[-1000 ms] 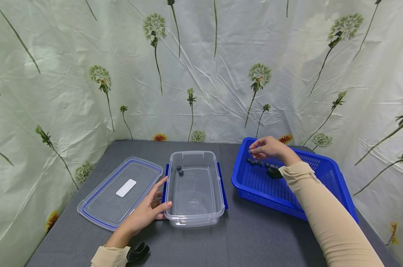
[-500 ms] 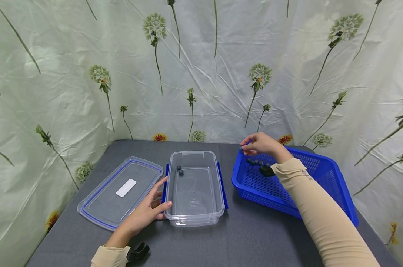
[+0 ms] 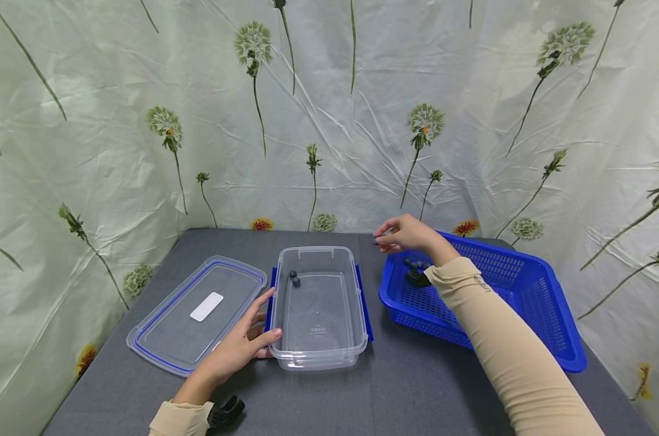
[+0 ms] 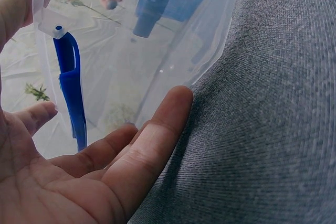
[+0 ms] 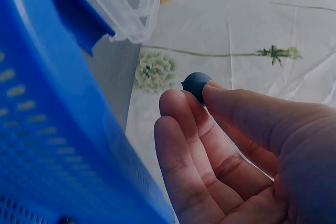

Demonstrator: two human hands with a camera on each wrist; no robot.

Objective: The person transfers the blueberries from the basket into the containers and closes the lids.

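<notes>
Now the right hand (image 3: 408, 235) has left the blue basket (image 3: 531, 303) and hangs above the strip of grey desk (image 3: 417, 375) between the basket and the clear container (image 3: 317, 306), a second ago it was still over the basket's near-left corner. Thumb and fingertips pinch a single dark blueberry (image 5: 196, 84) — the right wrist view shows it plainly, with the container's rim up and to the left. So the berry is out of the basket and partway across, not yet over the container, where two blueberries (image 3: 294, 278) already lie at the far-left corner. More berries (image 3: 415, 264) remain in the basket. The left hand (image 3: 237, 351) has not shifted — open, its straight fingers rest against the container's near-left wall, steadying it, beside the lid (image 3: 198, 312) lying flat on the desk.
</notes>
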